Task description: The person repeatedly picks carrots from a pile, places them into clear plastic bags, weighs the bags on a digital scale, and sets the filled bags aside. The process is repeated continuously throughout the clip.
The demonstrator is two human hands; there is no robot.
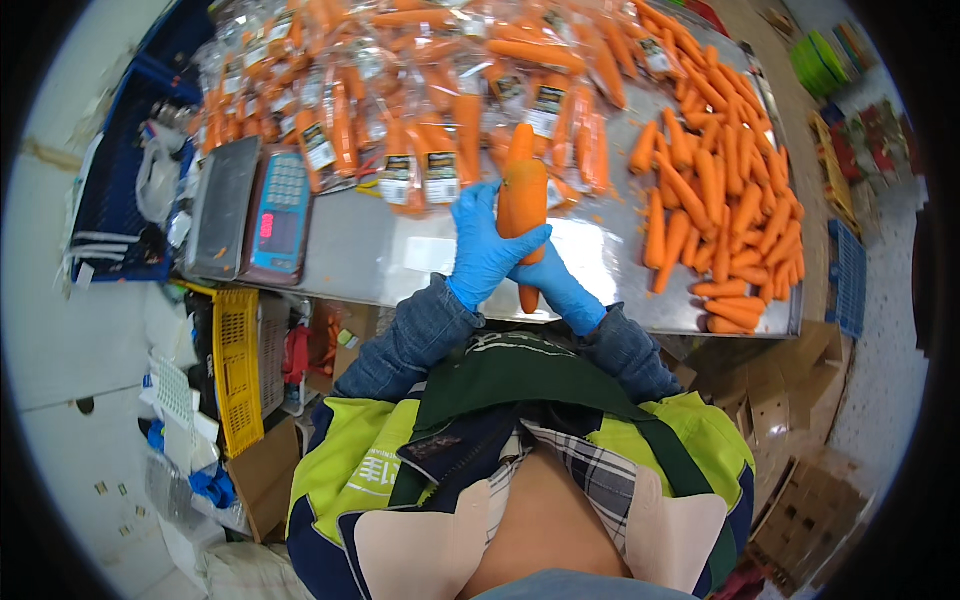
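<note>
Carrots are bunched upright between my two blue-gloved hands, in front of my chest over the near edge of the steel table. My left hand grips them from the left, its thumb across the front one. From below and the right, my right hand closes round the bunch, its fingers partly hidden behind the carrots. Loose carrots lie in a large pile to the right. Clear plastic bags of carrots, many bearing labels, cover the far side of the table.
A digital scale with a steel pan stands on the table's left end. Scissors with yellow and red handles lie beside the bags. Blue crates adjoin the left side; a yellow crate and cardboard boxes are below the table's level.
</note>
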